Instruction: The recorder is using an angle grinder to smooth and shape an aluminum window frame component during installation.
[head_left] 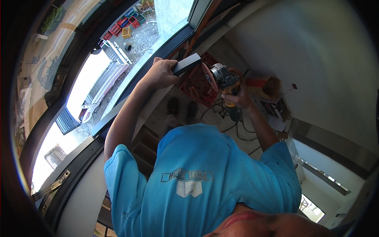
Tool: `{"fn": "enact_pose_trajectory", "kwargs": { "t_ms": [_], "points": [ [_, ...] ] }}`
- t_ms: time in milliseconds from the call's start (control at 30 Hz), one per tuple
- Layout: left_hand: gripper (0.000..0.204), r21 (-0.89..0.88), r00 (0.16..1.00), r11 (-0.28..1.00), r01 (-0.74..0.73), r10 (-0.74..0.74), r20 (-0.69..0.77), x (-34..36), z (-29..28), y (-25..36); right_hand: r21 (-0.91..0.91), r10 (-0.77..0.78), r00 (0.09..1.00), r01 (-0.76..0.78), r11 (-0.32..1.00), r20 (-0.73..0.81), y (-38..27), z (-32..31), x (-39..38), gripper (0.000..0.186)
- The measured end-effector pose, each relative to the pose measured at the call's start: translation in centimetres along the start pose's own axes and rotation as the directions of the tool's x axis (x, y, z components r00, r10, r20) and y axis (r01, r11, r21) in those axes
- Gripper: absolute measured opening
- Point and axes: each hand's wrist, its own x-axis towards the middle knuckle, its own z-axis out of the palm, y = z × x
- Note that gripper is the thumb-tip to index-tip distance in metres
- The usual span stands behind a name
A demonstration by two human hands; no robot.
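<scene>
My left hand (161, 73) is closed round a rectangular bar (188, 62) with a pale top and dark side, held up beside the dark window frame. My right hand (240, 94) grips the body of an angle grinder (226, 79), yellow and black with a silver head. Its reddish disc (209, 77) faces the right end of the bar, very close to it; I cannot tell whether they touch. A red plastic crate (196, 92) lies on the floor beneath both.
Dark window frame (169, 47) runs along my left, with stacked coloured crates (114, 30) outside. Below are my shoes (173, 106), tangled black cables (246, 136) and an open cardboard box (269, 89) with other items near it. A pale wall (312, 59) rises at the right.
</scene>
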Motion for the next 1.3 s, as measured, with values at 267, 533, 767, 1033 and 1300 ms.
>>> {"fn": "enact_pose_trajectory", "kwargs": {
  "t_ms": [267, 533, 767, 1033, 1300],
  "points": [
    [0.030, -0.005, 1.000, 1.000, 0.001, -0.001, -0.004, -0.1, -0.2, 0.2, 0.082, 0.028, 0.999, -0.030, 0.996, 0.019, -0.5, 0.3, 0.1, 0.088],
    [0.033, -0.021, 0.996, 0.997, 0.073, -0.072, 0.056, -0.2, -0.9, 0.9, 0.081, 0.072, 0.997, -0.074, 0.994, 0.020, -0.6, 0.5, 0.1, 0.093],
    [0.031, -0.022, 1.000, 1.000, 0.019, -0.018, 0.022, 0.0, -0.1, -0.1, 0.048, 0.048, 0.998, -0.050, 0.998, 0.027, -1.2, 0.7, 0.1, 0.093],
    [0.036, -0.016, 0.991, 0.997, 0.081, -0.079, 0.110, 0.1, -0.8, 0.4, -0.044, 0.048, 0.999, -0.048, 0.998, 0.000, -0.7, 0.5, 0.0, 0.093],
    [0.035, -0.053, 0.998, 0.998, 0.040, -0.037, 0.047, -0.1, -0.3, 0.3, -0.100, 0.055, 0.998, -0.056, 0.993, -0.013, -0.3, 0.4, -0.4, 0.092]
  ]
}}
